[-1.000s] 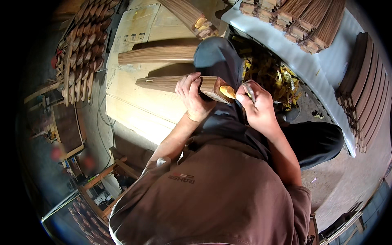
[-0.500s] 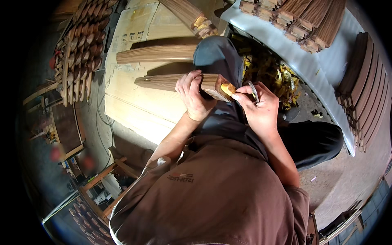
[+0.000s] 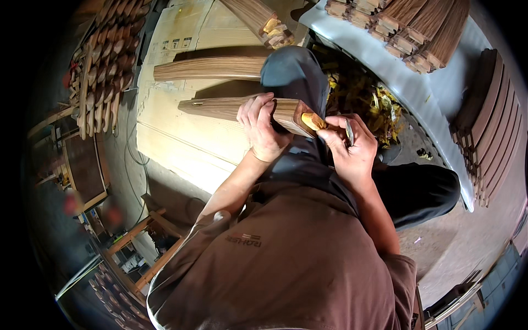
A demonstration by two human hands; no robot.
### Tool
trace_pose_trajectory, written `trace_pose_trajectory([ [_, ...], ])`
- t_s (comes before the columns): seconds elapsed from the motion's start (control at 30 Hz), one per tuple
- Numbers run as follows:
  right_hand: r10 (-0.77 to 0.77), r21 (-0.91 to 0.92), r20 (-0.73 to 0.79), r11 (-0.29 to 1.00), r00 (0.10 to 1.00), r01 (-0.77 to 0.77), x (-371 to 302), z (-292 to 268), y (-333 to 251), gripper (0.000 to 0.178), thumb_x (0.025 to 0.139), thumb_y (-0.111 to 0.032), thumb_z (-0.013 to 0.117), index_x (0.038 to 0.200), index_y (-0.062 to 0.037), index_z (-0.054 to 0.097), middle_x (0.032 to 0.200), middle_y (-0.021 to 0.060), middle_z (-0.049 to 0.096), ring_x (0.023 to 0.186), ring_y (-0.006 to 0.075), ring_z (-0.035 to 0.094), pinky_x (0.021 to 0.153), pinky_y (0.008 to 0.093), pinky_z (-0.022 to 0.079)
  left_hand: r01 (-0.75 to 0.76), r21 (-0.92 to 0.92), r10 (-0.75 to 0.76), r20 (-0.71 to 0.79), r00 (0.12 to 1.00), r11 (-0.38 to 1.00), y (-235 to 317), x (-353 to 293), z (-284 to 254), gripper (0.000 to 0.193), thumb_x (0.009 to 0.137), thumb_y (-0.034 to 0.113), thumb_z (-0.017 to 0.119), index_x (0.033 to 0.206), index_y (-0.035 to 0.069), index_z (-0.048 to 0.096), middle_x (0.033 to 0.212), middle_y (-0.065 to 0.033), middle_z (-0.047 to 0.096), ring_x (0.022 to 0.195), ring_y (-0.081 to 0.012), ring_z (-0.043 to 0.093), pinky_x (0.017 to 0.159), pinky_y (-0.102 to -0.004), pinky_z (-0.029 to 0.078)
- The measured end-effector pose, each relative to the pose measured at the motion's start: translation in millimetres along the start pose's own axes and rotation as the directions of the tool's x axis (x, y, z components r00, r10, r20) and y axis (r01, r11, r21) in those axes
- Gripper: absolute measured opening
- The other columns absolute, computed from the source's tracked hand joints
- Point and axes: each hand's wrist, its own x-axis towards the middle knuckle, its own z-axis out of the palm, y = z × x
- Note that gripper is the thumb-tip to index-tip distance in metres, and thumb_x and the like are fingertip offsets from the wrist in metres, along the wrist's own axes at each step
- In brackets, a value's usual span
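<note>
A long brown wooden piece (image 3: 214,110) lies across my raised knee, its right end tipped by a yellow-covered tenon (image 3: 312,121). My left hand (image 3: 264,132) is closed around the wood near that end, thumb below and fingers over the top. Just right of the tenon, my right hand (image 3: 353,151) is closed, with thumb and forefinger pinched at the yellow tip. A thin, shiny metal tool (image 3: 349,133) sticks up between its fingers; its exact kind does not show. Whether the pinch also holds a bit of the yellow covering is too small to tell.
Another wooden piece (image 3: 209,69) lies on cardboard (image 3: 165,129) ahead. More yellow-ended pieces (image 3: 264,25) lie beyond. Yellow scraps (image 3: 379,107) fill a container right of my knee. Stacked wood (image 3: 407,30) rests on a pale sheet (image 3: 434,104); curved pieces (image 3: 495,132) stand at far right.
My right hand has shifted slightly right along the tenon, its fingers drawn closer together. The metal tool has turned a little in it. My left hand keeps its grip.
</note>
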Motion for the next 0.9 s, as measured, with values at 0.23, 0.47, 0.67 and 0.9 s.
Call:
trace_pose_trajectory([
  [0.23,-0.056,-0.114,-0.057,0.992,0.997,0.050,6,4,-14,0.017,0.079,-0.003,0.084,0.090,0.0014,0.071,0.082,0.0122,0.068,0.066,0.0223,0.065,0.060,0.0324,0.052,0.028,-0.004,-0.028,0.033,0.999,1.000,1,5,-1,0.073,0.058,0.015,0.081,0.124,0.002,0.054,0.126,-0.0145,0.060,0.113,-0.0355,0.058,0.098,-0.0496,0.040],
  [0.47,0.109,-0.031,0.043,0.994,0.993,-0.108,10,-1,-15,0.013,0.080,0.001,0.081,0.087,0.0008,0.070,0.080,0.0107,0.066,0.069,0.0230,0.066,0.064,0.0324,0.053,0.027,-0.019,-0.026,0.027,0.999,0.999,1,3,-1,0.077,0.054,0.014,0.081,0.124,0.003,0.054,0.129,-0.0144,0.059,0.116,-0.0353,0.057,0.099,-0.0491,0.039],
  [0.67,-0.156,0.049,0.144,0.987,0.977,0.151,20,-4,-2,0.014,0.081,0.008,0.075,0.088,0.0011,0.065,0.084,0.0104,0.065,0.071,0.0234,0.065,0.067,0.0302,0.052,0.006,-0.011,-0.005,0.074,0.997,1.000,-5,4,-2,0.080,0.056,0.015,0.081,0.129,0.002,0.051,0.130,-0.0142,0.059,0.117,-0.0347,0.057,0.100,-0.0492,0.039],
  [0.9,0.174,-0.046,0.109,0.984,0.979,-0.170,24,4,-12,0.018,0.080,0.000,0.082,0.082,0.0010,0.065,0.077,0.0066,0.062,0.064,0.0138,0.059,0.060,0.0271,0.048,0.013,-0.038,-0.008,0.132,0.991,0.999,-6,19,-7,0.079,0.061,0.022,0.081,0.131,0.000,0.051,0.129,-0.0146,0.059,0.118,-0.0345,0.056,0.102,-0.0502,0.039],
])
